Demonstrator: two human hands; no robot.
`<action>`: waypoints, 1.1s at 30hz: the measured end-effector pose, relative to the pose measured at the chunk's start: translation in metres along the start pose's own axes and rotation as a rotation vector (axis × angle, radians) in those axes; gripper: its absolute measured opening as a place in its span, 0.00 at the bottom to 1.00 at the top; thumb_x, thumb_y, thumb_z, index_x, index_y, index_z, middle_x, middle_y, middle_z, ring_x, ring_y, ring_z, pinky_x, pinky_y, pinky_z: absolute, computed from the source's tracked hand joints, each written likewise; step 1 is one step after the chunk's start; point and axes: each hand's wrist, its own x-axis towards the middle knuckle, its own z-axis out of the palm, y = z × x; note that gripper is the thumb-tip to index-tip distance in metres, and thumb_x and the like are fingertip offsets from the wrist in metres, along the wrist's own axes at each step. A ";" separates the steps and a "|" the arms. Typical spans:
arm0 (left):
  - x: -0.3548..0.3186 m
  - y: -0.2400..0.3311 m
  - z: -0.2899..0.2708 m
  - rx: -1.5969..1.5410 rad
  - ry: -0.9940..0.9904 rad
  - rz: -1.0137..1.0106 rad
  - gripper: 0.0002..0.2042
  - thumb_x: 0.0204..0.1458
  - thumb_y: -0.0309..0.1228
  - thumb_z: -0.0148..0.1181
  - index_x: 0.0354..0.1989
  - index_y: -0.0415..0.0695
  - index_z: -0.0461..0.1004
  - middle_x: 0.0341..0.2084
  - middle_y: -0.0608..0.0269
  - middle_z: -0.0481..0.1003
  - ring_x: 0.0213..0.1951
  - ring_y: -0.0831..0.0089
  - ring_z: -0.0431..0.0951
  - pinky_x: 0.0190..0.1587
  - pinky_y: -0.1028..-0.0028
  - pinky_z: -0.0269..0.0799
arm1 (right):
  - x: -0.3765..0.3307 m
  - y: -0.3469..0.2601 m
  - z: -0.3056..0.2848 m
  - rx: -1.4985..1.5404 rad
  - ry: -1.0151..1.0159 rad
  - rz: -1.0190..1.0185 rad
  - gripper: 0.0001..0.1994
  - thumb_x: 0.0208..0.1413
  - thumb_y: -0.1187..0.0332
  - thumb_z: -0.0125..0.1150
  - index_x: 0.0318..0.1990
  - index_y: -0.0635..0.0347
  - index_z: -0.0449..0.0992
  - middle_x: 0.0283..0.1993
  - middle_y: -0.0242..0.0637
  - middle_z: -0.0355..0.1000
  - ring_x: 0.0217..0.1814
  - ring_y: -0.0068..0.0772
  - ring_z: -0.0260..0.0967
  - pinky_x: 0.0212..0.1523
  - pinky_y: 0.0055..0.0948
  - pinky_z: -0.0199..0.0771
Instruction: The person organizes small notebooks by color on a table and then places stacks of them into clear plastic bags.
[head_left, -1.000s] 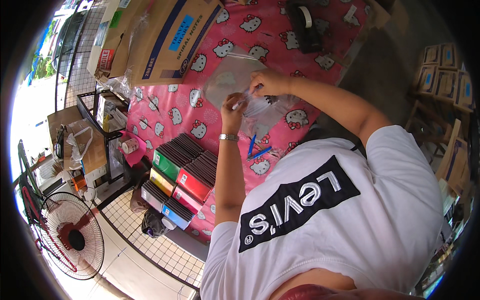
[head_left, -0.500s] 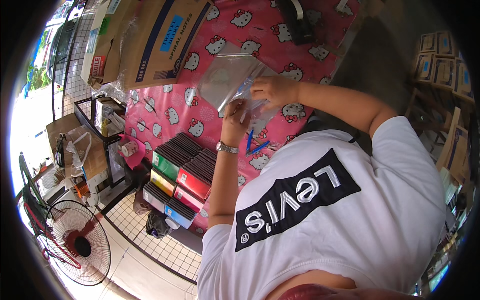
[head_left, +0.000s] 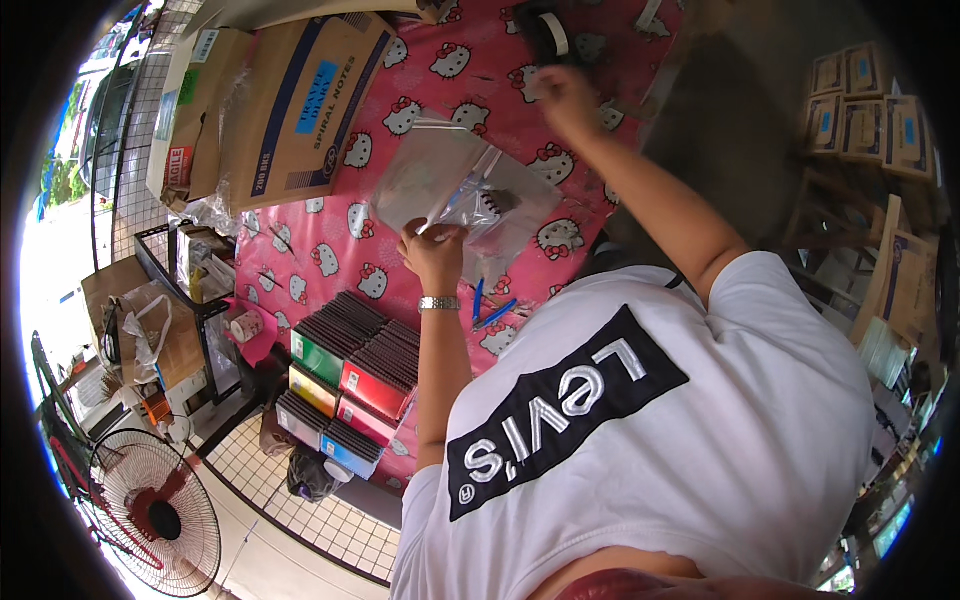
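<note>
My left hand (head_left: pixel 435 250), with a wristwatch on the wrist, pinches the near edge of a clear plastic bag (head_left: pixel 450 180) held over the pink table (head_left: pixel 330 260). A small dark item (head_left: pixel 497 203) shows through the bag. My right hand (head_left: pixel 562 95) is stretched far out and blurred, just below a black tape dispenser (head_left: pixel 548 35) with a roll on it. It is off the bag, and I cannot make out whether its fingers hold anything.
Two blue pens (head_left: pixel 492 312) lie on the pink cat-pattern cloth near my left wrist. Stacks of coloured spiral notebooks (head_left: pixel 350 370) sit at the table's near-left edge. Cardboard boxes (head_left: pixel 300 100) fill the far left. A floor fan (head_left: pixel 155 510) stands lower left, and small boxes (head_left: pixel 865 95) are shelved at right.
My right hand has let go of the bag and moved up to the tape dispenser. My left hand still holds the bag, now lower and flatter.
</note>
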 end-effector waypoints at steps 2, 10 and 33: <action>0.006 0.007 -0.001 0.113 -0.014 0.098 0.26 0.28 0.31 0.71 0.41 0.43 0.72 0.51 0.54 0.67 0.57 0.55 0.59 0.56 0.61 0.58 | 0.033 0.045 -0.031 -0.055 0.098 0.260 0.11 0.51 0.63 0.64 0.37 0.61 0.77 0.30 0.39 0.76 0.34 0.35 0.74 0.35 0.34 0.73; 0.036 -0.036 0.008 -0.496 -0.392 0.113 0.23 0.40 0.16 0.64 0.50 0.34 0.72 0.45 0.58 0.75 0.46 0.74 0.73 0.51 0.77 0.66 | 0.012 0.074 -0.044 0.867 -0.076 0.580 0.05 0.56 0.71 0.58 0.37 0.61 0.73 0.32 0.31 0.67 0.30 0.22 0.65 0.31 0.23 0.68; 0.011 -0.038 0.029 -1.103 -0.177 -0.037 0.16 0.52 0.23 0.57 0.50 0.36 0.70 0.40 0.62 0.75 0.42 0.74 0.73 0.48 0.72 0.67 | 0.000 -0.025 0.109 -0.468 -1.563 -0.138 0.29 0.38 0.45 0.71 0.39 0.61 0.76 0.34 0.42 0.75 0.36 0.41 0.73 0.37 0.39 0.72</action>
